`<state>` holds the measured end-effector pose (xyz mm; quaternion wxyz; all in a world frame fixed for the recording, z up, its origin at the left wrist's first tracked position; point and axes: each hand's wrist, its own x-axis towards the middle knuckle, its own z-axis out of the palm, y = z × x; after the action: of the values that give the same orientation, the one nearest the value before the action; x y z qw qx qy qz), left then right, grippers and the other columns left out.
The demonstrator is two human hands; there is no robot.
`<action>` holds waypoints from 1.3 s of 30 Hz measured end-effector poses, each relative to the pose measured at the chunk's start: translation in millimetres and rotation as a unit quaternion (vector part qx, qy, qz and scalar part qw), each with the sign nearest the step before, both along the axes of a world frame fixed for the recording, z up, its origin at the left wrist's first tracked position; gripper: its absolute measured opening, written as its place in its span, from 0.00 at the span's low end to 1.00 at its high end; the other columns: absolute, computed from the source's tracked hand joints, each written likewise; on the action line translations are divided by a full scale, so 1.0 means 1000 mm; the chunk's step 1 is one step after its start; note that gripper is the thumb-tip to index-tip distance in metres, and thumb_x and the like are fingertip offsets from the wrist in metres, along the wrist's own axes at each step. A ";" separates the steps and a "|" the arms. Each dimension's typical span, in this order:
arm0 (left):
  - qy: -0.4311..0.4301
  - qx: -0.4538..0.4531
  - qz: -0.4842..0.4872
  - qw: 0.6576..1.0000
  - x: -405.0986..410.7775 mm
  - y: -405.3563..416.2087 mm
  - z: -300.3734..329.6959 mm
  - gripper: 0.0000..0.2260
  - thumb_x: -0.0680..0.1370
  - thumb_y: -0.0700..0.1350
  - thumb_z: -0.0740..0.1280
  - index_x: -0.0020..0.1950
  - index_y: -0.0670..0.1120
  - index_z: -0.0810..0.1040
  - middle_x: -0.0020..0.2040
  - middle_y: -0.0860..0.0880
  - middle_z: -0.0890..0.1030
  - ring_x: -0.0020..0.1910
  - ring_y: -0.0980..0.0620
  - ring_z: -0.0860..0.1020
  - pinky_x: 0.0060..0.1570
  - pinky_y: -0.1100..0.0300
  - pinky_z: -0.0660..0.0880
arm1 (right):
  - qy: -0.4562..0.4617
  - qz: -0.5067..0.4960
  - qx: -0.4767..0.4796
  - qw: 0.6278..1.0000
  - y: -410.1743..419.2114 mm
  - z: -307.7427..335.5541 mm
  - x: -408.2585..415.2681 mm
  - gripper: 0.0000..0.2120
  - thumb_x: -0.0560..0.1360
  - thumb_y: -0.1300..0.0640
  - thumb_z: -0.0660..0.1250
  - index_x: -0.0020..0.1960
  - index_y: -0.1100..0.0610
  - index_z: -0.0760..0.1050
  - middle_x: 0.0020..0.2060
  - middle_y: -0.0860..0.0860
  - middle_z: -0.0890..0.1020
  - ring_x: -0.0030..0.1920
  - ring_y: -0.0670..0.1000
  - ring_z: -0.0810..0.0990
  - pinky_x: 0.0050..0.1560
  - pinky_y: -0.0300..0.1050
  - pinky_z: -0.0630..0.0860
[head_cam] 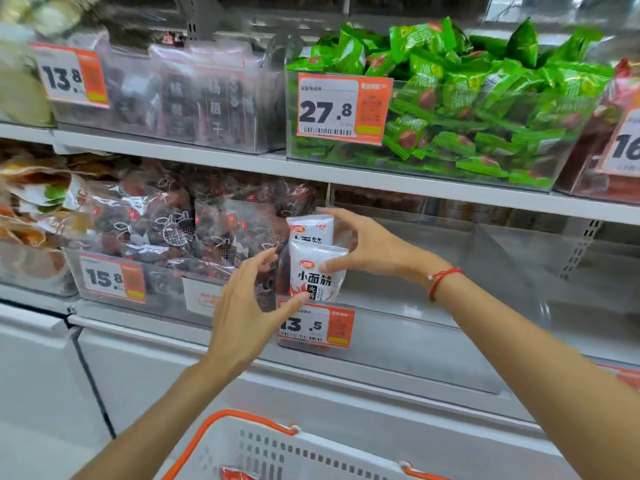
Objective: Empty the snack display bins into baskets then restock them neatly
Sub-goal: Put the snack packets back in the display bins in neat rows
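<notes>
While the clear bin [433, 268] on the lower shelf holds only two white snack packets [317, 268], restocking judged barely begun; emptying of this bin apparently done, most of its floor to the right of the fingers bare. Packets stood upright at the bin's left end, one behind the other, long axis vertical, printed faces toward the camera, top seams up. Right hand [370, 247] spread over the pair from the right, thumb on the front packet's right edge, forefinger arched over the rear packet's top: a light steadying grasp. Left hand [249, 306] just left of the front packet, fingers relaxed and extended, thumb tip at its lower left corner near the 13.5 price tag [315, 323]; actual contact hard to confirm. White basket [294, 452] with orange handles below both wrists, one red item glimpsed inside, remaining contents hidden. Neighbouring bins, dark packets [180, 230] left of the fingers and green packets [467, 102] above, full and seemingly untouched; whether these await emptying not determinable.
</notes>
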<state>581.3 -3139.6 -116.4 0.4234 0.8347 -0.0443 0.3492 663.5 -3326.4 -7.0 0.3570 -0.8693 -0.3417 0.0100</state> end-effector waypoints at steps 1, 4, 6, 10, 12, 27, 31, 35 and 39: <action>0.004 0.002 -0.006 1.000 0.001 0.001 0.003 0.37 0.65 0.65 0.72 0.71 0.57 0.67 0.61 0.61 0.73 0.60 0.59 0.72 0.61 0.54 0.71 | -0.015 0.000 -0.014 1.000 0.003 0.005 0.000 0.38 0.67 0.58 0.78 0.73 0.51 0.66 0.58 0.47 0.77 0.49 0.42 0.76 0.53 0.40 0.75; 0.024 0.060 -0.005 0.998 0.008 0.006 0.005 0.42 0.64 0.69 0.73 0.74 0.57 0.65 0.64 0.58 0.73 0.62 0.56 0.72 0.61 0.50 0.71 | -0.063 -0.008 -0.044 0.997 0.008 0.014 0.004 0.28 0.65 0.60 0.80 0.63 0.55 0.75 0.54 0.49 0.81 0.49 0.45 0.80 0.53 0.45 0.78; 0.033 0.090 -0.007 0.995 0.011 0.010 0.004 0.43 0.63 0.73 0.69 0.74 0.59 0.64 0.65 0.59 0.71 0.62 0.57 0.70 0.60 0.53 0.69 | -0.081 -0.015 -0.098 0.992 0.009 0.018 0.005 0.31 0.64 0.58 0.80 0.65 0.53 0.73 0.58 0.49 0.80 0.53 0.49 0.79 0.56 0.48 0.77; 0.031 0.126 -0.022 0.991 0.013 0.016 0.001 0.42 0.63 0.74 0.63 0.75 0.61 0.62 0.64 0.62 0.68 0.63 0.59 0.67 0.56 0.59 0.61 | -0.090 -0.013 -0.216 0.972 0.011 0.030 0.001 0.23 0.65 0.57 0.80 0.57 0.52 0.77 0.50 0.47 0.82 0.49 0.48 0.80 0.51 0.44 0.76; 0.030 0.139 -0.019 0.990 0.014 0.017 0.000 0.43 0.63 0.73 0.63 0.76 0.60 0.62 0.66 0.60 0.69 0.64 0.58 0.66 0.55 0.59 0.60 | -0.106 -0.044 -0.250 0.961 0.010 0.034 -0.002 0.21 0.64 0.53 0.80 0.51 0.52 0.74 0.45 0.45 0.78 0.46 0.48 0.77 0.45 0.42 0.71; 0.033 0.135 -0.008 0.990 0.011 0.012 0.000 0.41 0.69 0.62 0.74 0.77 0.55 0.60 0.69 0.56 0.67 0.67 0.56 0.64 0.57 0.61 0.57 | -0.099 0.005 -0.147 0.984 0.018 0.002 -0.001 0.24 0.73 0.56 0.73 0.66 0.54 0.68 0.57 0.48 0.77 0.55 0.49 0.77 0.57 0.50 0.75; 0.053 0.116 -0.004 0.992 0.009 0.010 -0.001 0.44 0.69 0.63 0.73 0.79 0.54 0.56 0.70 0.56 0.67 0.68 0.56 0.64 0.64 0.55 0.60 | -0.075 0.026 -0.210 0.975 0.030 -0.015 0.003 0.24 0.75 0.56 0.71 0.68 0.59 0.68 0.61 0.53 0.76 0.59 0.52 0.75 0.59 0.48 0.72; 0.050 0.085 -0.020 0.995 0.007 0.008 0.000 0.38 0.71 0.68 0.65 0.77 0.57 0.59 0.69 0.59 0.69 0.68 0.59 0.65 0.63 0.57 0.59 | -0.036 0.023 -0.221 0.974 0.033 -0.022 0.003 0.29 0.77 0.55 0.69 0.74 0.57 0.63 0.70 0.55 0.69 0.69 0.52 0.67 0.68 0.46 0.64; 0.013 -0.006 -0.023 1.000 0.010 0.006 0.001 0.20 0.77 0.60 0.60 0.69 0.58 0.72 0.63 0.59 0.75 0.64 0.56 0.71 0.62 0.54 0.65 | -0.063 -0.021 -0.175 0.982 0.023 -0.016 -0.002 0.34 0.74 0.46 0.71 0.76 0.49 0.62 0.68 0.54 0.66 0.70 0.52 0.63 0.66 0.46 0.66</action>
<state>591.4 -3133.8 -115.9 0.4367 0.8356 -0.0556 0.3287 661.6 -3303.7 -22.7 0.1776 -0.9241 -0.3384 0.0073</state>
